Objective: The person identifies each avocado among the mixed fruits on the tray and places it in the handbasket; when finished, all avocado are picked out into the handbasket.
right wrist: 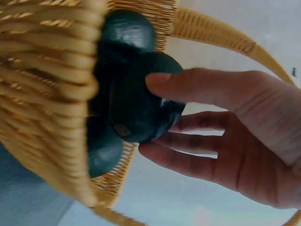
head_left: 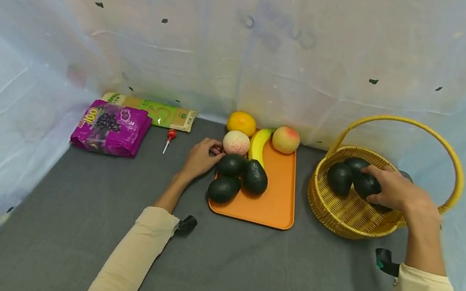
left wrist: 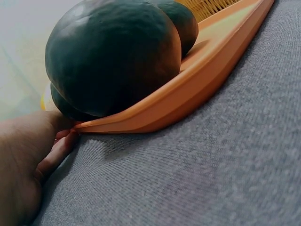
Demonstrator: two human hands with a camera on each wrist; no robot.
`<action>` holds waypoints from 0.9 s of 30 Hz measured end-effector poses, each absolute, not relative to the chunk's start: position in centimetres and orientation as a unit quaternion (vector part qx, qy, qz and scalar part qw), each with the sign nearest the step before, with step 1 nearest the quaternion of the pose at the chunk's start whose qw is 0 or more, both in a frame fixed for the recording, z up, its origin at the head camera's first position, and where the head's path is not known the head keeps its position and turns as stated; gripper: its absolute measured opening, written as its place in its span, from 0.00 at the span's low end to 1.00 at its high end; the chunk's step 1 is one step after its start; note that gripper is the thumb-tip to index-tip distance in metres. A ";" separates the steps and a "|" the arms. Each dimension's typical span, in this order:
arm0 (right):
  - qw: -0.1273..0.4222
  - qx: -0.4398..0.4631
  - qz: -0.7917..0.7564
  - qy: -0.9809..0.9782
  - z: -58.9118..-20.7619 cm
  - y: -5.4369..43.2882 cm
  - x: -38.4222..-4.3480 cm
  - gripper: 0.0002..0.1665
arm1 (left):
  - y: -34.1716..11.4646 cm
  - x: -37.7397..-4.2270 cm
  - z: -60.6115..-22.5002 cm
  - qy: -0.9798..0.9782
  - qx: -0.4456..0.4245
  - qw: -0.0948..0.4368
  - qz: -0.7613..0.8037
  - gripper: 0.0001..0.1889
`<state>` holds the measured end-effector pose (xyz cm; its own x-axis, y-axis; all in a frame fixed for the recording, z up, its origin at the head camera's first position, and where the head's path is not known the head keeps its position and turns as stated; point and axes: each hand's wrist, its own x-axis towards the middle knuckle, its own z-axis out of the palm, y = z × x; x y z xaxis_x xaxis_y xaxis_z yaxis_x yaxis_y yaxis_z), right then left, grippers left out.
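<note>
My right hand [head_left: 393, 189] grips a dark green avocado [right wrist: 141, 106] inside the yellow wicker basket [head_left: 337, 220], thumb on one side and fingers round the other. Other avocados [head_left: 339, 179] lie beside it in the basket, partly hidden by the hand. At the left rim of the orange tray [head_left: 277, 195], my left hand [head_left: 201, 160] pinches the edge with curled fingers, next to a pale peach [head_left: 236, 143]. Three avocados [head_left: 255, 177] sit on the tray's left half. From the left wrist, one avocado [left wrist: 113, 56] looms just above the rim.
A banana [head_left: 258, 145], an orange [head_left: 241, 122] and a second peach [head_left: 286, 140] lie at the tray's back. Left of it are a red lollipop [head_left: 171, 134], a purple grape-picture bag [head_left: 110, 129] and a green-and-tan packet [head_left: 168, 116]. The basket's tall handle [head_left: 406, 120] arches over it.
</note>
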<state>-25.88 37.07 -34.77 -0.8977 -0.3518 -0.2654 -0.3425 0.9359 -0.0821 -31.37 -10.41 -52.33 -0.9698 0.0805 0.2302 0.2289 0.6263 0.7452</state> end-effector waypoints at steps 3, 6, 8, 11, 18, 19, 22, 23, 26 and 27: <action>0.138 -0.164 -0.015 0.977 -35.7 37.3 -26.0 0.39 | -10.4 -31.4 -52.3 -0.897 -0.086 0.086 -0.425 0.19; 0.134 -0.153 -0.014 0.979 -36.5 37.5 -26.0 0.39 | -10.3 -31.4 -52.3 -0.898 -0.088 0.087 -0.423 0.19; 0.129 -0.149 -0.014 0.980 -36.9 37.6 -26.1 0.40 | -10.3 -31.5 -52.4 -0.899 -0.088 0.087 -0.421 0.19; 0.128 -0.141 -0.021 0.982 -37.4 37.6 -26.0 0.40 | -10.3 -31.5 -52.4 -0.897 -0.086 0.089 -0.425 0.18; 0.141 -0.105 -0.020 0.984 -37.8 37.6 -25.6 0.37 | -10.2 -31.3 -52.4 -0.898 -0.088 0.087 -0.422 0.19; 0.143 -0.103 -0.021 0.984 -37.9 37.6 -25.6 0.37 | -10.2 -31.3 -52.4 -0.898 -0.088 0.087 -0.423 0.19; 0.148 -0.100 -0.024 0.984 -37.9 37.6 -25.6 0.38 | -10.3 -31.3 -52.4 -0.897 -0.088 0.092 -0.424 0.19; 0.150 -0.099 -0.025 0.983 -37.8 37.6 -25.6 0.39 | -10.3 -31.3 -52.4 -0.897 -0.089 0.093 -0.424 0.19; 0.158 -0.093 -0.025 0.983 -37.8 37.6 -25.5 0.42 | -10.3 -31.2 -52.3 -0.896 -0.090 0.090 -0.424 0.19; 0.160 -0.092 -0.026 0.982 -37.8 37.6 -25.5 0.43 | -10.4 -31.2 -52.3 -0.896 -0.090 0.089 -0.426 0.19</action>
<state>-25.52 37.59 -37.76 -0.9319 -0.1897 -0.3090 -0.1729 0.9816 -0.0813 -31.23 -10.36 -52.33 -0.9677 0.0860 0.2372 0.2382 0.6211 0.7466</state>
